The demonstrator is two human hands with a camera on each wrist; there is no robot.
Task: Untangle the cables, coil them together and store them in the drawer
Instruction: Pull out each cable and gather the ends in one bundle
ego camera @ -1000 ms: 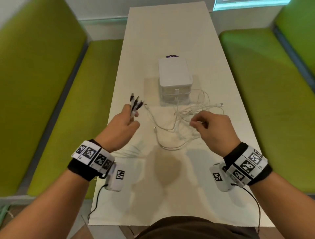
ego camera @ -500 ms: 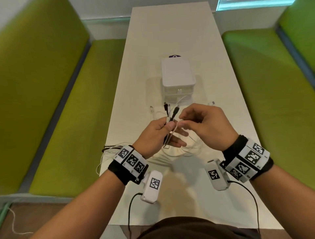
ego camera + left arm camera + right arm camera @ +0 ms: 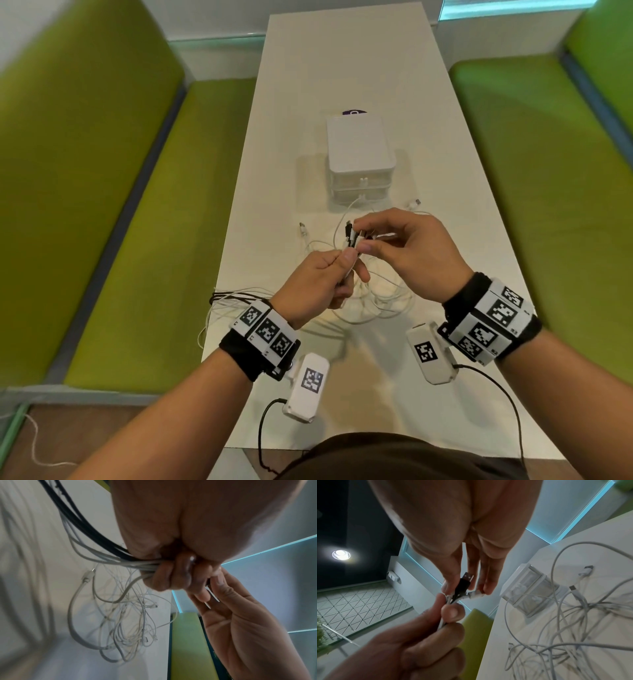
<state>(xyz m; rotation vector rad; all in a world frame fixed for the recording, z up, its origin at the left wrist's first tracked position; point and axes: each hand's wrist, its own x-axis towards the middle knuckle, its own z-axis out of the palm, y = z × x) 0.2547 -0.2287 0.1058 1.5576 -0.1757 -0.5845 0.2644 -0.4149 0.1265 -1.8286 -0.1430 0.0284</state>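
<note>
My left fingers point(image 3: 452, 612) clamp the cable bundle point(image 3: 120, 562); right fingers point(image 3: 452, 584) pinch its plugs point(image 3: 464, 583) before the drawer unit point(image 3: 359, 161). Tugging could tighten the tangle point(image 3: 373, 301).

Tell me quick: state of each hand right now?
Left hand: gripping a bundle of black and white cables in its fist.
Right hand: pinching the plug ends that stick out above the left fist.

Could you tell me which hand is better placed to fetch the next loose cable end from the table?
Right, probably. The left hand grips the gathered bundle of cables, so it is tied up. The right hand only pinches the plug ends, and sits nearer the loose white plug beside the drawer box.
</note>
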